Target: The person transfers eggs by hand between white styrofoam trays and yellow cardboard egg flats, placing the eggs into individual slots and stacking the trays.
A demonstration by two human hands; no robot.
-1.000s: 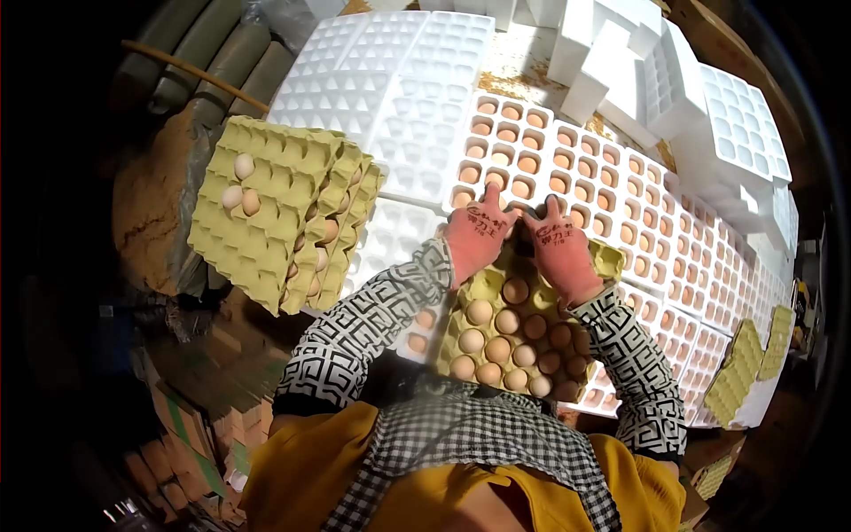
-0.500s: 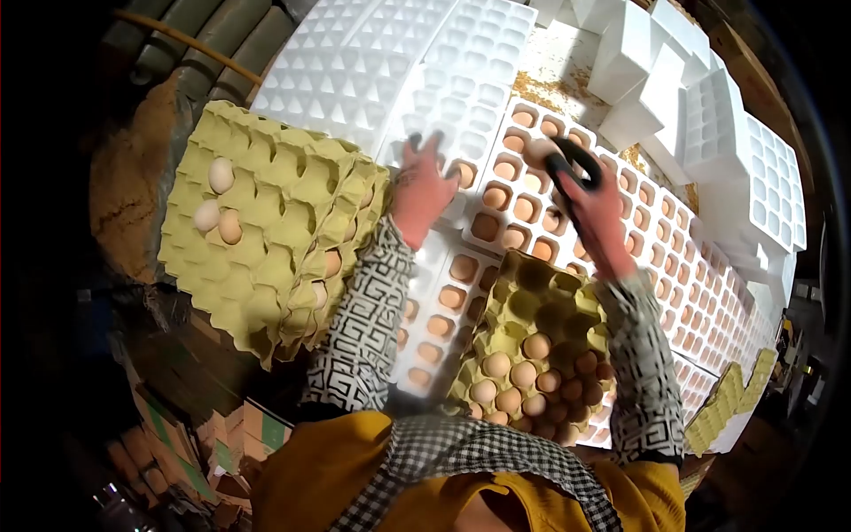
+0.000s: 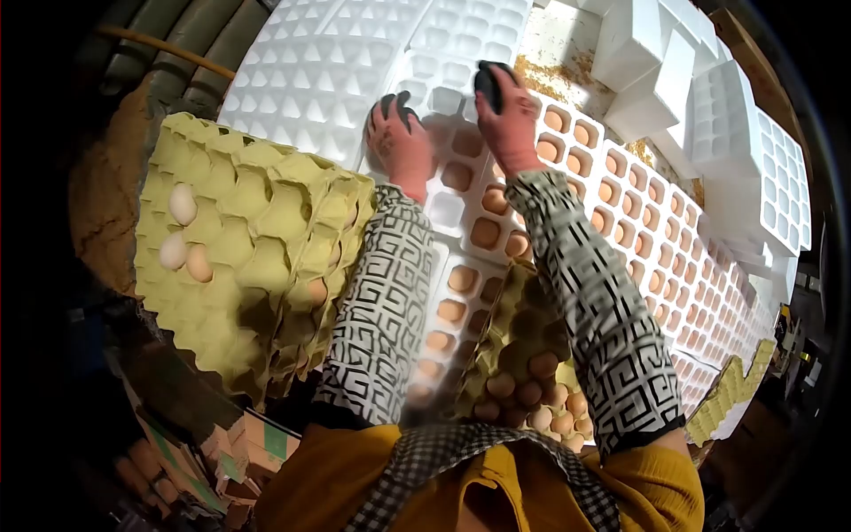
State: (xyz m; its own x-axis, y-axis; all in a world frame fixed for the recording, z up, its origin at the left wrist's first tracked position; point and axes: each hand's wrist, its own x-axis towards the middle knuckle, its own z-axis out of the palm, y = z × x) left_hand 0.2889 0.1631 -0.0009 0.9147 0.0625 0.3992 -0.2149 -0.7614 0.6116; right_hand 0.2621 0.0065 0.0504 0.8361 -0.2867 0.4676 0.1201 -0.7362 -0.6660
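My left hand (image 3: 403,146), in a pink glove with dark fingertips, hovers over the left side of a white foam egg tray (image 3: 445,211). Its fingers are apart and slightly bent, with nothing visible in them. My right hand (image 3: 507,115), gloved alike, is over the same tray's far right side. Its fingers are curled, and whatever they hold is hidden. Brown eggs (image 3: 456,176) sit in a few of that tray's cells between my hands. Below my right forearm, a yellow pulp tray (image 3: 483,359) holds loose brown eggs (image 3: 542,364), partly covered by the sleeve.
A stack of yellow pulp trays (image 3: 239,230) stands at left, with three eggs (image 3: 183,204) on top. Egg-filled foam trays (image 3: 651,217) run off to the right. Foam trays (image 3: 310,89) without eggs lie at far left. White foam blocks (image 3: 665,80) stand behind at right.
My right hand has moved left and away from me, off the filled tray beside it. My left hand has shifted slightly left. Another egg shows in the tray between my hands.
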